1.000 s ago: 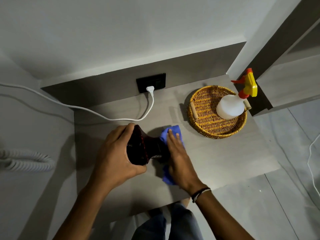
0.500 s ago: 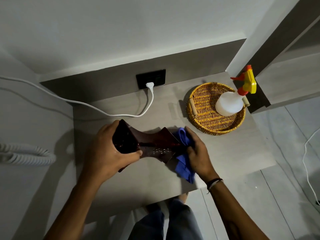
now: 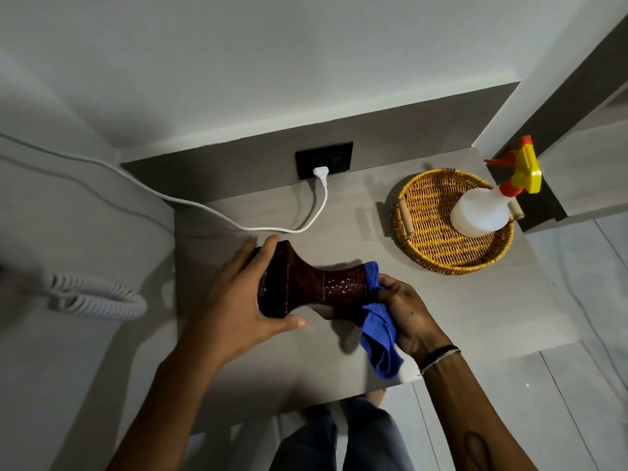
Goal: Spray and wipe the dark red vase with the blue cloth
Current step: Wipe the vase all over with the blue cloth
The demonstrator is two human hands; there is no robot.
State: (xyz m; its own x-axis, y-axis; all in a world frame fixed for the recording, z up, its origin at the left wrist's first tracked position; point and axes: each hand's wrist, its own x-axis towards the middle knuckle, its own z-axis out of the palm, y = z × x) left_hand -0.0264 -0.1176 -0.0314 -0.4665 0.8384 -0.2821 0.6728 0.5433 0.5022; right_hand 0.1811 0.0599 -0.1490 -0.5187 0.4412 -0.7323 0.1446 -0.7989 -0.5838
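The dark red vase lies sideways above the grey table, with a flared end at each side. My left hand grips its left end. At the vase's right end my right hand presses the blue cloth, whose loose part hangs down toward the table's front edge. The white spray bottle, with a yellow and orange trigger head, stands in the wicker basket at the back right, apart from both hands.
A white cable runs from a black wall socket across the back of the table and off to the left. A coiled white cord lies at the left. My legs show below the table's front edge.
The vase has turned from end-on to lying sideways, left to right. My right hand has slid with the cloth from the vase's middle to its right end.
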